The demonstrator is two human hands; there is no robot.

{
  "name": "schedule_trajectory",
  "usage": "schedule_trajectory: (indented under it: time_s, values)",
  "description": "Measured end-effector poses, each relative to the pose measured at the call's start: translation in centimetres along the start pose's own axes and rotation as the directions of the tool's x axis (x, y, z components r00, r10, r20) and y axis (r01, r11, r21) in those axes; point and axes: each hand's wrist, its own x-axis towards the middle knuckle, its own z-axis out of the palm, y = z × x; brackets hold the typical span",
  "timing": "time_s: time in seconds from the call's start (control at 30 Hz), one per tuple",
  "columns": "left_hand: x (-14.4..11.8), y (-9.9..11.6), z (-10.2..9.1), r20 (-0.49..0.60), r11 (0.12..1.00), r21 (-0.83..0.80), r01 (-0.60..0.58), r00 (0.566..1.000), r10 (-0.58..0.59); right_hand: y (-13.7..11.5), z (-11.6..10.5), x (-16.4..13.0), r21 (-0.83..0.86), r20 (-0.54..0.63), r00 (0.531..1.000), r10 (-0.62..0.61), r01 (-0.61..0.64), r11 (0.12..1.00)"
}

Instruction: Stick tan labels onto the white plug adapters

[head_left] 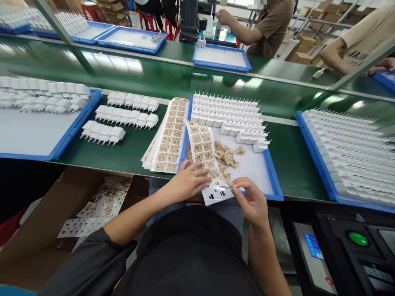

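Note:
A sheet of tan stickers (pixel 202 144) lies slantwise over the near left part of a blue-rimmed tray (pixel 274 176). Its near end is bare white backing with dark marks. My left hand (pixel 189 181) rests on this sheet, fingers stretched out flat. At the sheet's near right edge, my right hand (pixel 251 199) is closed in a pinch on thin, shiny tweezers (pixel 226 187), partly hidden by the fingers. Loose tan sticker pieces (pixel 226 154) lie heaped beside the sheet. Rows of white plug adapters (pixel 228 115) stand pins up at the tray's back.
A stack of sticker sheets (pixel 169 135) lies left of the tray. Further left are white adapters (pixel 123 115) and another tray (pixel 55 152). A full tray (pixel 321 164) stands right. Below left, a cardboard box (pixel 40 242) holds used sheets. Co-workers (pixel 274 24) work across the bench.

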Motion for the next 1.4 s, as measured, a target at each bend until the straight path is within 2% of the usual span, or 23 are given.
schedule_trajectory:
  time_s: [0.03,0.17,0.27,0.33,0.47,0.57,0.63,0.7,0.77,0.83,0.9,0.93,1.0,1.03,1.1,1.13,1.2,1.27,1.3,1.33,1.4]
  values:
    - [0.1,0.1,0.0,0.004,1.0,-0.016,-0.008,1.0,0.008,0.1,-0.1,0.3,-0.032,0.0,0.999,0.033,-0.033,0.999]
    - [0.7,0.5,-0.5,0.045,0.995,-0.09,-0.037,0.998,0.041,0.7,0.2,0.8,-0.098,0.143,0.984,0.104,-0.09,0.991]
    - [2.7,0.1,-1.2,-0.005,0.995,-0.096,0.008,1.0,-0.008,1.1,0.3,0.4,-0.069,0.108,0.989,0.104,-0.097,0.993]
    - [5.4,-0.8,-1.7,-0.077,0.999,-0.026,0.042,0.996,-0.044,1.5,0.1,0.1,-0.03,0.076,0.993,0.094,-0.092,0.995]
    - [13.1,-3.3,-1.2,-0.218,0.968,0.19,0.163,0.968,-0.12,2.0,-0.2,-0.1,-0.002,0.09,0.992,0.088,-0.089,0.996]
    - [18.0,-4.9,0.4,-0.211,0.931,0.289,0.223,0.963,-0.165,2.0,-0.2,-0.2,-0.004,0.109,0.991,0.082,-0.082,0.997]
    - [19.8,-5.3,1.4,-0.19,0.921,0.312,0.233,0.965,-0.18,2.0,-0.2,-0.3,-0.007,0.126,0.99,0.07,-0.07,0.998]
    - [20.4,-5.3,1.7,-0.196,0.933,0.267,0.243,0.961,-0.194,2.0,-0.2,-0.5,-0.013,0.125,0.99,0.061,-0.06,0.998]
    - [19.8,-4.9,1.1,-0.212,0.957,0.162,0.241,0.956,-0.205,2.3,-0.2,-0.6,-0.014,0.099,0.994,0.053,-0.052,0.999]
    - [18.2,-4.3,-0.3,-0.21,0.976,0.017,0.219,0.955,-0.21,2.6,-0.1,-0.5,-0.001,0.052,0.998,0.042,-0.042,0.999]
    - [15.6,-3.6,-1.9,-0.182,0.947,-0.254,0.198,0.952,-0.248,2.8,0.0,-0.4,0.026,0.003,0.999,0.034,-0.034,0.999]
    - [14.0,-3.2,-2.5,-0.158,0.88,-0.437,0.185,0.948,-0.278,2.8,0.0,-0.3,0.045,-0.018,0.999,0.033,-0.032,0.998]
    - [10.6,-2.4,-3.2,-0.101,0.634,-0.76,0.145,0.937,-0.335,2.6,0.2,0.0,0.09,-0.037,0.999,0.038,-0.034,0.995]
    - [9.0,-2.1,-3.1,-0.075,0.513,-0.849,0.126,0.932,-0.355,2.3,0.3,0.2,0.119,-0.036,0.999,0.039,-0.034,0.992]
    - [6.1,-1.5,-2.6,-0.043,0.325,-0.941,0.091,0.923,-0.383,1.4,0.7,0.7,0.184,-0.011,0.999,0.03,-0.028,0.983]
    - [4.9,-1.2,-2.1,-0.032,0.26,-0.963,0.076,0.921,-0.388,0.9,1.0,1.0,0.217,0.014,1.0,0.019,-0.022,0.976]
    - [3.2,-0.8,-1.2,-0.021,0.184,-0.981,0.053,0.925,-0.38,-0.1,1.5,1.6,0.271,0.066,0.998,-0.006,-0.012,0.962]
    - [2.2,-0.5,-0.6,-0.027,0.179,-0.983,0.039,0.934,-0.356,-1.0,2.1,2.1,0.293,0.101,0.995,-0.022,-0.008,0.956]
    - [1.9,-0.4,-0.4,-0.037,0.206,-0.978,0.037,0.937,-0.346,-1.3,2.4,2.3,0.295,0.109,0.994,-0.024,-0.01,0.955]
    - [1.6,-0.3,-0.4,-0.057,0.254,-0.967,0.033,0.939,-0.339,-1.5,2.7,2.5,0.296,0.112,0.993,-0.022,-0.012,0.955]
    - [1.2,-0.1,-0.6,-0.122,0.406,-0.913,0.02,0.939,-0.322,-1.8,3.1,2.7,0.299,0.119,0.993,-0.008,-0.028,0.954]
